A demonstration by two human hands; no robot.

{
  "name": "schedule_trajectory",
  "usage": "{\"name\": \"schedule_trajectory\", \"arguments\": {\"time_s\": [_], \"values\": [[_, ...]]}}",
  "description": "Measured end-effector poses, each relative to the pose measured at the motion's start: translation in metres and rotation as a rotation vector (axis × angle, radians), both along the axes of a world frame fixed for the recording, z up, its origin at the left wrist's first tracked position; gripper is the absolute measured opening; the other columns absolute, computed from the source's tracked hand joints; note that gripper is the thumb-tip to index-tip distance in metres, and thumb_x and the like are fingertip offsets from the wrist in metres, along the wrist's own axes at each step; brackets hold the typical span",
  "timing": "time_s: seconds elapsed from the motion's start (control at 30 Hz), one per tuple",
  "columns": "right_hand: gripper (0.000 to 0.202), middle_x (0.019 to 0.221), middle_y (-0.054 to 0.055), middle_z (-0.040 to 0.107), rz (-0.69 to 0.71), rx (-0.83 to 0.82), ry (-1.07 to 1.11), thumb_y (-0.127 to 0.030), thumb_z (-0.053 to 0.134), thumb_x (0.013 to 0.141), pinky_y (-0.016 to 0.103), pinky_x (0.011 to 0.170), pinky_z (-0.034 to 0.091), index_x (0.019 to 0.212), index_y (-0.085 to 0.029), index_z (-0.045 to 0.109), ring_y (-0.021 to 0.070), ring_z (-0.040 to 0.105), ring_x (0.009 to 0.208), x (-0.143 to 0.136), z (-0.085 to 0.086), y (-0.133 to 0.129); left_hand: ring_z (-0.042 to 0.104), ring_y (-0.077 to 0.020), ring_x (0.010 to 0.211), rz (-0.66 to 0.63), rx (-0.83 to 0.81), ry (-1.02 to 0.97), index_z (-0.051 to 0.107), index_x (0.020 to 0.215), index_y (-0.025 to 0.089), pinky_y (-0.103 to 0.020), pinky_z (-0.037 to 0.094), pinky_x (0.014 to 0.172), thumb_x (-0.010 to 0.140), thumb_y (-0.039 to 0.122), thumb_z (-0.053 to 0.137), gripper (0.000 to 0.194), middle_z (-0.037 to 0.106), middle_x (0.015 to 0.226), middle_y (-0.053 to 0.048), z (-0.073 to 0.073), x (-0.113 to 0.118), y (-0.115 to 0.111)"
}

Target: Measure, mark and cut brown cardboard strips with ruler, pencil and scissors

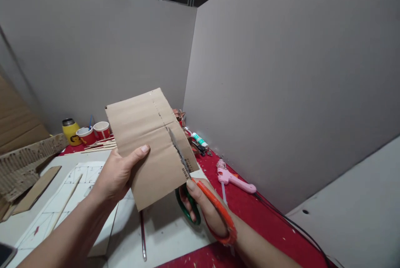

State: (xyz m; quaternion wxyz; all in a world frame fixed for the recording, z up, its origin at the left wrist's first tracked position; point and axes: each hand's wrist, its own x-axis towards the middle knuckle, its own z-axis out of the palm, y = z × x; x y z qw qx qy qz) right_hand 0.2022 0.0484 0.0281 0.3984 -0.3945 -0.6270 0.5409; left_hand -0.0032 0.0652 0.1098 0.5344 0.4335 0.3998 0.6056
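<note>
Your left hand (117, 174) pinches the cardboard piece (140, 139) at its left edge, thumb flat on the front, other fingers hidden behind. Cardboard's held up, tilted, above the white board (175, 241). Your right hand (208, 207) is closed around the scissors (216, 199), orange and green handles; blades sit in a slit running up from the cardboard's lower edge, beside printed marks. Can't tell how far the blades are parted. Pink glue gun (239, 181) lies on red cloth (262, 228), right of you. Drawn sheet (40, 214) under your left forearm, wooden stick (67, 201) on it. Yellow jar (71, 133) far left, near two cups (101, 131).
</note>
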Motion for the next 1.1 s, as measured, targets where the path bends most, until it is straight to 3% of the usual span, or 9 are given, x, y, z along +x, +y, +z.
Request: {"name": "schedule_trajectory", "arguments": {"time_s": [0.5, 0.83, 1.1], "values": [[0.07, 0.047, -0.004, 0.046, -0.033, -0.062, 0.007, -0.084, 0.042, 0.083, 0.019, 0.034, 0.026, 0.066, -0.018, 0.054, 0.0069, 0.041, 0.033, 0.0, -0.006, -0.005, 0.073, -0.0305, 0.096, -0.043, 0.02, -0.001, 0.067, 0.127, 0.019, -0.034, 0.061, 0.078, 0.066, 0.037, 0.089, 0.067, 0.075, 0.114, -0.011, -0.001, -0.002, 0.0], [0.065, 0.058, -0.003, 0.048, 0.028, 0.023, 0.006, -0.081, 0.04, 0.086, 0.024, 0.046, 0.034, 0.071, -0.019, 0.05, 0.0095, 0.047, 0.046, 0.004, -0.003, 0.006, 0.072, -0.0293, 0.099, -0.002, 0.009, 0.012, 0.064, 0.131, 0.02, -0.031, 0.061, 0.074, 0.067, 0.035, 0.088, 0.07, 0.075, 0.116, -0.011, -0.003, 0.0, 0.002], [0.069, 0.054, -0.002, 0.05, 0.076, -0.062, 0.043, -0.082, 0.037, 0.086, 0.024, 0.041, 0.032, 0.071, -0.018, 0.056, 0.009, 0.045, 0.04, 0.009, 0.003, 0.003, 0.073, -0.0299, 0.095, -0.102, -0.011, 0.041, 0.066, 0.13, 0.021, -0.03, 0.061, 0.069, 0.068, 0.038, 0.087, 0.067, 0.075, 0.115, -0.011, -0.001, -0.008, 0.002]]}}
